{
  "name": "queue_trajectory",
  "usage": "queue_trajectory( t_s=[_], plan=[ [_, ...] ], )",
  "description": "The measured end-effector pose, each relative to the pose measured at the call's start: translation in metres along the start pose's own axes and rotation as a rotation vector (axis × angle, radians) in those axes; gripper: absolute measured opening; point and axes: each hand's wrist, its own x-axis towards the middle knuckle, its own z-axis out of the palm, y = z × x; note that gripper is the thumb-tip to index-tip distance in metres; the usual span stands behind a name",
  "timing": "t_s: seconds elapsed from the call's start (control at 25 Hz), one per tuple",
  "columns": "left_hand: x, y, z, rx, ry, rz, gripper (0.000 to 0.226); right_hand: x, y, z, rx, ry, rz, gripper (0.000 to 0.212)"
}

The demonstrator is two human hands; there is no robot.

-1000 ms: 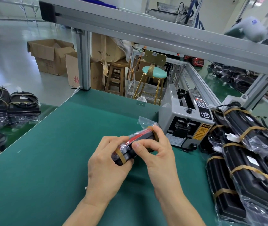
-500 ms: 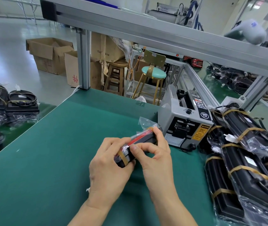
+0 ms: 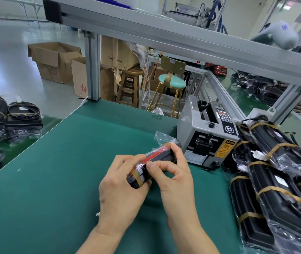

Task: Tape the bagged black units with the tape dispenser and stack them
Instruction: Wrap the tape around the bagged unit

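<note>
Both the left hand and the right hand grasp a small black unit in a clear plastic bag. It is held just in front of the grey box-shaped tape dispenser.

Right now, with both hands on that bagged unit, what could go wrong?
1. The left hand and right hand hold the bagged unit above the green mat; a slip could drop it.
2. The loose bag end sticks out near the tape dispenser and might snag.
</note>
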Motion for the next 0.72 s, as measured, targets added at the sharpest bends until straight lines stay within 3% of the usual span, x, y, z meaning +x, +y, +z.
queue_trajectory(
  t_s=[0.72],
  plan=[
    [-0.0009, -0.0004, 0.0020, -0.036, 0.012, -0.006, 0.050, -0.0036, 0.0008, 0.0080, -0.051, 0.065, -0.031, 0.016]
  ],
)
